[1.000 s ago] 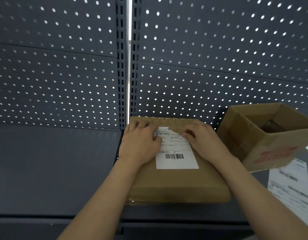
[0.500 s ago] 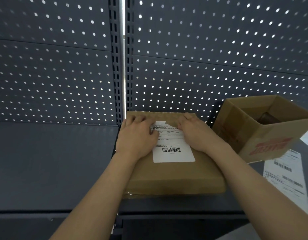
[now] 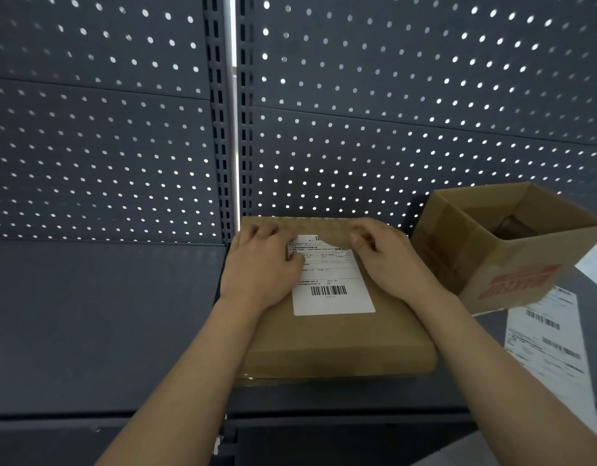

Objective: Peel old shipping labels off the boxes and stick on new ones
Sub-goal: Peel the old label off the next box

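On the dark shelf (image 3: 105, 324), both hands press the flat box (image 3: 341, 344): left hand (image 3: 262, 267) flat beside the label (image 3: 330, 284), right hand (image 3: 388, 260) pinching its torn top corner (partly hidden).

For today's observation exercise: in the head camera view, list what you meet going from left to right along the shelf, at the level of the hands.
Bare shelf → left hand → white shipping label on the flat box → right hand → open cardboard box → loose label sheet.

Single head-worn wide-angle view, forward and downward, close over the shelf (image 3: 89, 331).
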`<state>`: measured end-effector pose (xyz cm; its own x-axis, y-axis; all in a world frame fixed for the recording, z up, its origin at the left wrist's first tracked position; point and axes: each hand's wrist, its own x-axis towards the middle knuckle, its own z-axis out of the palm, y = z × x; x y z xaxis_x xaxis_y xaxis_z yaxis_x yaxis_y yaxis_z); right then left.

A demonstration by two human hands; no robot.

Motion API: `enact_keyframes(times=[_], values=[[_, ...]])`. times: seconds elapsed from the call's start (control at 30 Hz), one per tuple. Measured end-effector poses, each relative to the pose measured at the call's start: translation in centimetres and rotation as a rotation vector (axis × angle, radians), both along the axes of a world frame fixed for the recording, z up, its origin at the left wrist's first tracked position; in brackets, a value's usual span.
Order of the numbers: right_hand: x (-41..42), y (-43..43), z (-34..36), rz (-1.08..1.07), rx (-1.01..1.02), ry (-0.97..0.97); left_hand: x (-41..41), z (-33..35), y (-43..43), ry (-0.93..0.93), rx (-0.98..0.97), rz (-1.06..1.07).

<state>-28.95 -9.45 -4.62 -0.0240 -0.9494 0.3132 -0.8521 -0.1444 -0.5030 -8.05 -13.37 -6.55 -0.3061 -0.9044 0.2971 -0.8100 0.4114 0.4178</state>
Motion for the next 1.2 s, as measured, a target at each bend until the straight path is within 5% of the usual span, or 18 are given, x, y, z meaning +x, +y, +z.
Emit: enact_keyframes(times=[0.4,0.63,0.87,1.2], values=[[0.2,0.0,-0.4,0.018,-0.010,0.097,-0.1,-0.1,-0.2,-0.009,-0.004,0.001],[-0.3,0.9,0.0,-0.098,-0.164,-0.166,0.0,-0.2,-0.2,-0.016,-0.021,-0.008],[-0.1,0.2,-0.5,-0.052,-0.032,0.063,0.0,0.0,0.0,-0.006,0.001,0.007],[-0.1,-0.1,-0.2,-0.033,-0.028,0.103,0.0,0.1,0.1,0.008,-0.002,0.007]])
